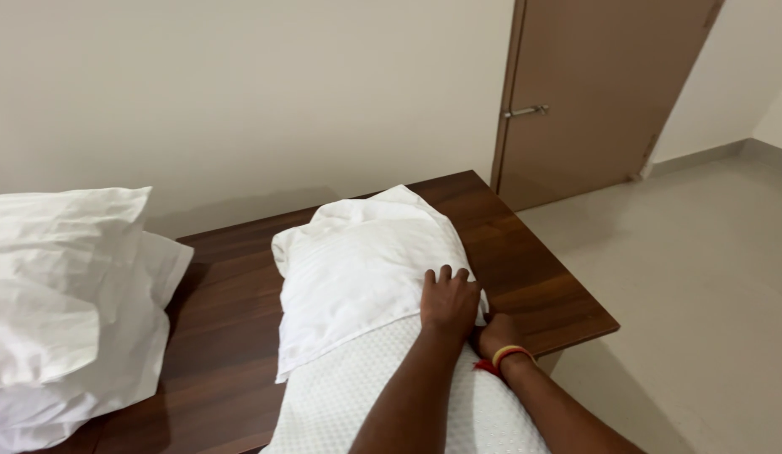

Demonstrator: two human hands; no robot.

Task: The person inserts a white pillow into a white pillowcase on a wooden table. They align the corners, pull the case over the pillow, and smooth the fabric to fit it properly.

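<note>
**Pillow half-sleeved on the wooden table**

Pillow (408, 395) lies lengthwise on the dark wooden table (231, 294), its dimpled white surface bare at the near end. The far half sits inside a plain white pillowcase (357, 269), bunched and loose at the closed end near the wall.

Left hand (448, 301): palm down on the case close to its open hem, fingers spread flat, pressing rather than pinching. Right hand (497, 335): at the pillow's right edge just beside the left hand, mostly tucked under cloth and behind the other wrist; a red and yellow band shows at the wrist. Cannot tell whether those fingers are closed on the hem.

Two more cased pillows (63, 311) are stacked at the left end of the table, well apart from the hands. Brown door (593, 92) beyond the far corner.

Judgement on doing this step well: the slack is all at the far end, so the pillow's corners likely have not seated. Hold the hem on both sides evenly, draw it toward the body while the pillow stays square, then smooth out the bunching.
</note>
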